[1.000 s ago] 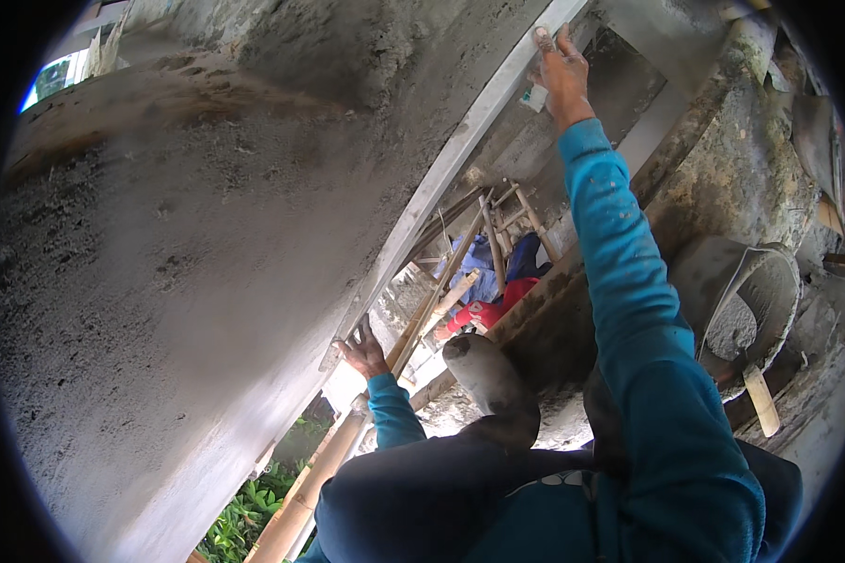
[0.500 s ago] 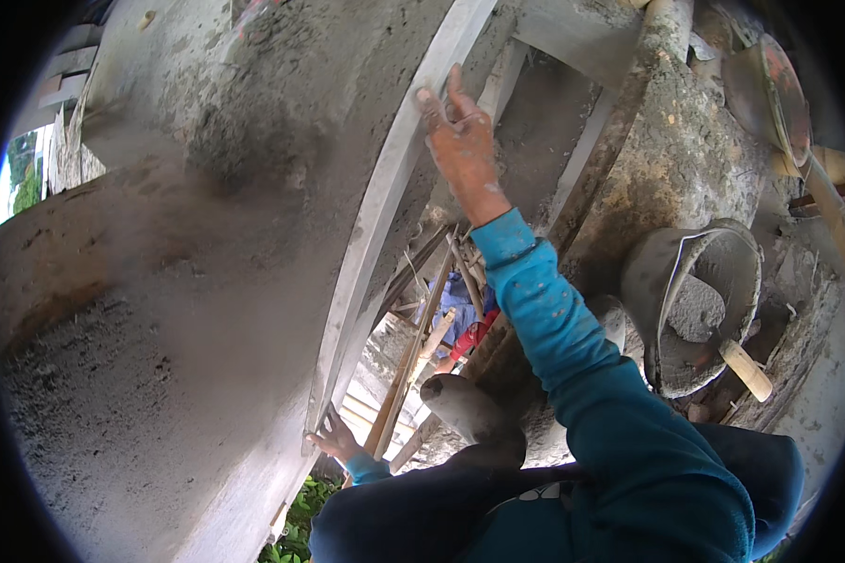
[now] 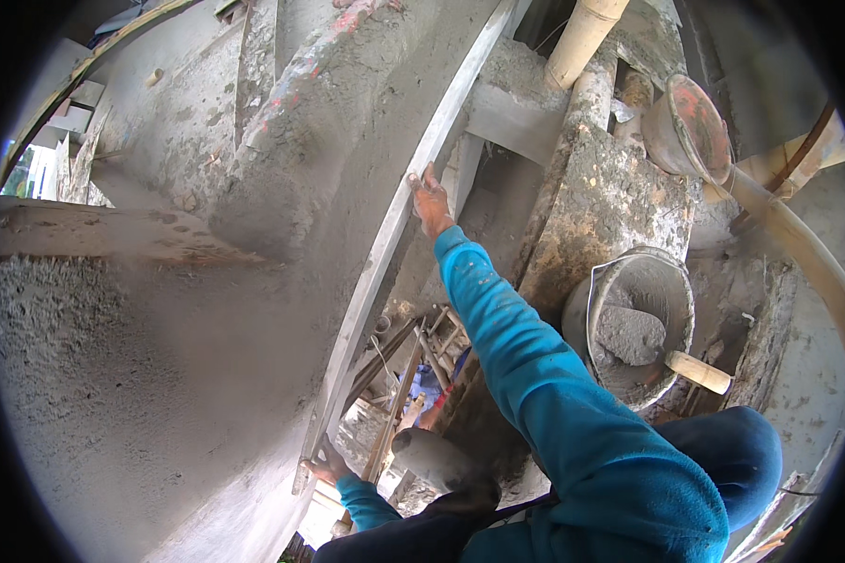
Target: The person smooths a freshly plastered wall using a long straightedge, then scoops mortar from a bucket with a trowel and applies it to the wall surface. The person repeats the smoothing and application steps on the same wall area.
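Note:
A long, pale grey straightedge (image 3: 377,263) lies slantwise along the edge of a freshly mortared wall (image 3: 207,366). My right hand (image 3: 431,203) grips its side above the middle, fingertips over the edge. Lower down, near its bottom end, my left hand (image 3: 329,465) holds the same bar, thumb and fingers at its rim; part of that hand is hard to make out. To the right of my right arm stands a mortar-caked bucket (image 3: 577,314). A trowel (image 3: 699,372) with a wooden handle rests in it, its blade covered in wet mortar.
A second bucket (image 3: 678,141) sits at the far right on a rough concrete ledge (image 3: 620,206). A bamboo pole (image 3: 587,39) rises at the top. Poles and boards (image 3: 394,413) show in the gap below my arm. A curved pole (image 3: 803,239) runs down the right side.
The view has shifted, so the buckets and ledge sit further left. My right hand now appears lower along the bar, its fingers closer in. The left hand stays at the lower end.

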Tool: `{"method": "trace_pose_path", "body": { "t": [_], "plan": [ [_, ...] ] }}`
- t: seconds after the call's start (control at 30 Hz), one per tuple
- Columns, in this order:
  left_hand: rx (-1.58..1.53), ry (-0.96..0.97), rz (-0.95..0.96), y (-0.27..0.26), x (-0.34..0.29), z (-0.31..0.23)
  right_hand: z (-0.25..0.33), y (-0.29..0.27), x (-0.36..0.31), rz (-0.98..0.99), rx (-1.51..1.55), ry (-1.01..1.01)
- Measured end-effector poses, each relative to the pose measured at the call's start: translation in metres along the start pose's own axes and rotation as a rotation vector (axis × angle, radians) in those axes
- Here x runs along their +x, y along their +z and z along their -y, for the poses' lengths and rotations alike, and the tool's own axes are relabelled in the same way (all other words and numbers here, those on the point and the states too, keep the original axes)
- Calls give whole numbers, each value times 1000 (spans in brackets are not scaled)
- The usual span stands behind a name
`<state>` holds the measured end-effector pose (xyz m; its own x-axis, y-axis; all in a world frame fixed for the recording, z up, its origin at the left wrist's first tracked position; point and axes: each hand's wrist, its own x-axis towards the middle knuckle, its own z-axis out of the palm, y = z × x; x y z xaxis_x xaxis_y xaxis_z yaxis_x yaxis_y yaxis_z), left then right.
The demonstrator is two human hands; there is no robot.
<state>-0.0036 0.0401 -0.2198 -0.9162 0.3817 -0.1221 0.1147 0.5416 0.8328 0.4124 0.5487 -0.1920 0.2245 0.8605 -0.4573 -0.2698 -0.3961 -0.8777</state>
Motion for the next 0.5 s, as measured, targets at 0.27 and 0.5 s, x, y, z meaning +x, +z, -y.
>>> {"method": "trace_pose_path", "body": {
  "t": [0.27, 0.5],
  "plan": [
    [-1064, -411, -210, -9, -71, -143, 108, -14, -77, -176, -120, -291],
    [-1177, -420, -212, -63, -78, -182, 181, 16, -122, -195, -189, -340]
  ]
}}
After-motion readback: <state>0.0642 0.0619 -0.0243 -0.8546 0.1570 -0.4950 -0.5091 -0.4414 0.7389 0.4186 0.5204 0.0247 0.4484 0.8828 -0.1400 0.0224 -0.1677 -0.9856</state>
